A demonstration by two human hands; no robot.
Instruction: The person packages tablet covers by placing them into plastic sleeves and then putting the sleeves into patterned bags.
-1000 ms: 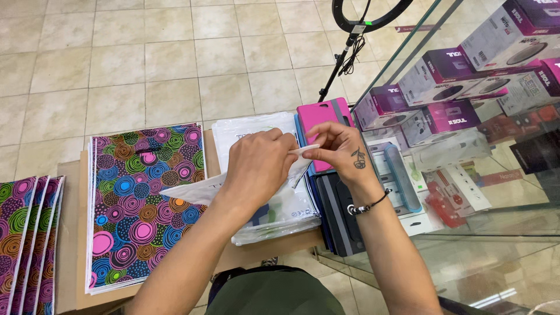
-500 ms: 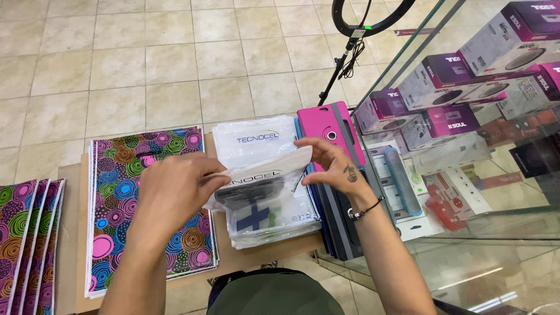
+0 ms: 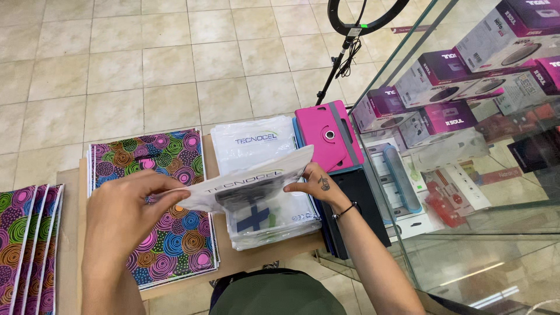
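The tiled floor [image 3: 146, 64] fills the upper left of the frame; a glass display case [image 3: 466, 192] with boxed goods fills the right. A low wooden table [image 3: 274, 254] runs across the lower centre. On it, from left to right: fanned patterned bags [image 3: 26, 245] at the lower left edge, a stack of patterned bags [image 3: 175, 233] with coloured circles, a stack of white plastic bags [image 3: 256, 146], then a pink tablet case [image 3: 326, 137] lying on dark flat items beside the glass.

A single white plastic bag [image 3: 251, 184] is held flat in the air, just above the white stack, centre frame. A dark flat item shows through its film.

The left hand [image 3: 125, 213] is closed on the bag's left edge, thumb on top. The right hand [image 3: 318, 186] is closed on the right edge, fingers pinching the film from below and beside.

Handling judgement:
1. Keep both pinches on opposite edges so the film stays taut
2. Hold the bag level so the dark item inside does not slide
3. Keep it over the white stack, apart from the patterned stack
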